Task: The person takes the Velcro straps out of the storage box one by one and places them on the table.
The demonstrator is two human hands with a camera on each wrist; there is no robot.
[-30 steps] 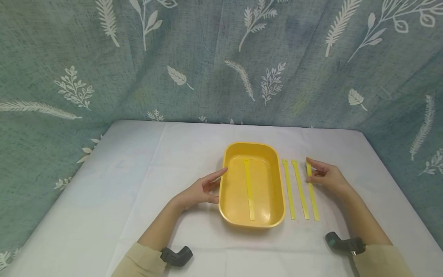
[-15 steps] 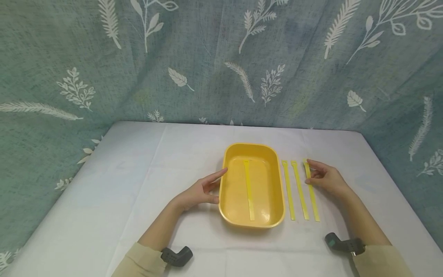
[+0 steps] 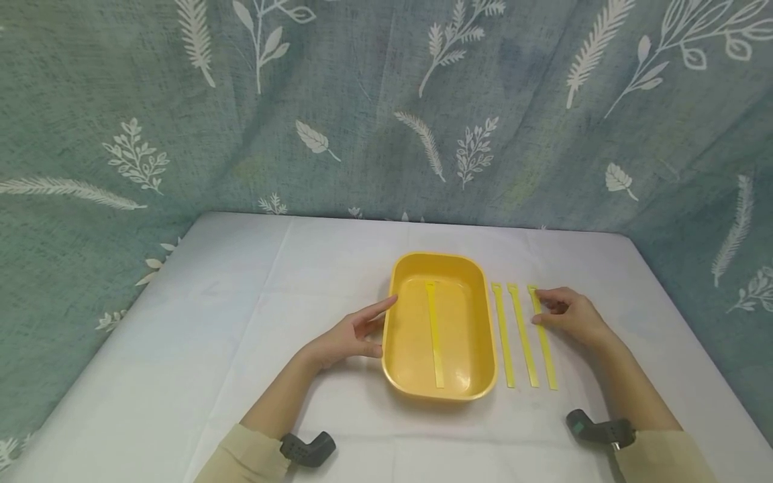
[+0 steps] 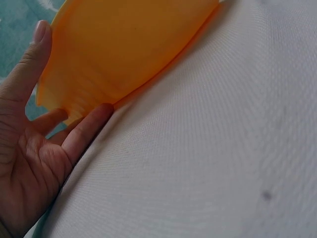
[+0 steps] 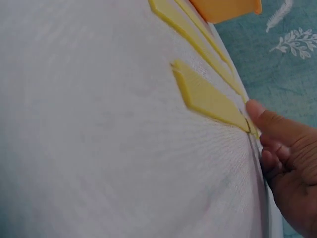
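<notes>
My left hand (image 3: pixel 347 337) rests its extended fingers and thumb against the left side of a yellow plastic tray (image 3: pixel 389 372). The left wrist view shows those fingertips on the orange-looking tray wall (image 4: pixel 124 44). Inside the tray lies one flat yellow strip (image 3: pixel 435 342) with a small slotted head. To the tray's right, more such strips lie side by side on the cloth. At the rightmost strip (image 3: pixel 546 355), my right hand (image 3: pixel 574 314) touches the upper part with thumb and finger spread apart along its edge. In the right wrist view, the thumb is beside this strip's far end (image 5: pixel 210 99).
Two other yellow strips, one near the tray (image 3: pixel 504 342) and one in the middle (image 3: pixel 524 342), lie roughly parallel. A white cloth (image 3: pixel 290 268) covers the table. A green leaf-patterned curtain (image 3: pixel 362 100) hangs behind. Dark wrist cameras sit on both forearms.
The head of the rightmost strip has shifted slightly left, and my right hand has slid a little down it, so its head now shows. The left hand and tray hold their places.
</notes>
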